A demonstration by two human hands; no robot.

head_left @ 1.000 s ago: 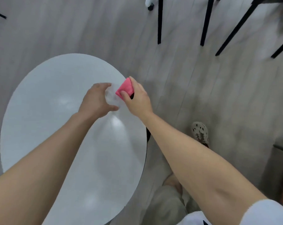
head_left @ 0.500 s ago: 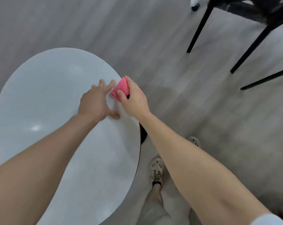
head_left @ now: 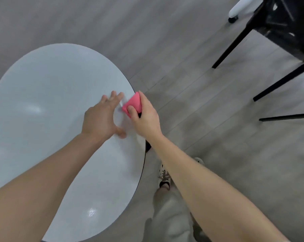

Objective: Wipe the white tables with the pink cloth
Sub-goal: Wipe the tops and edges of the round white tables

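A round white table [head_left: 43, 102] fills the left half of the head view. My right hand [head_left: 146, 117] grips a folded pink cloth [head_left: 133, 104] at the table's right edge, thumb on top of the cloth. My left hand [head_left: 102, 119] lies just left of it over the tabletop, fingers spread and straight, fingertips close to the cloth. Whether those fingertips touch the cloth I cannot tell.
Grey wood-look floor [head_left: 200, 102] surrounds the table. A black chair with slanted legs [head_left: 252, 35] stands at the upper right, with a white rounded object [head_left: 240, 7] behind it. My own leg and shoe [head_left: 164, 177] are just right of the table.
My left hand has uncurled from a loose fist to spread, straight fingers. The view has swung left, so the chair legs moved to the upper right. My right hand keeps hold of the cloth.
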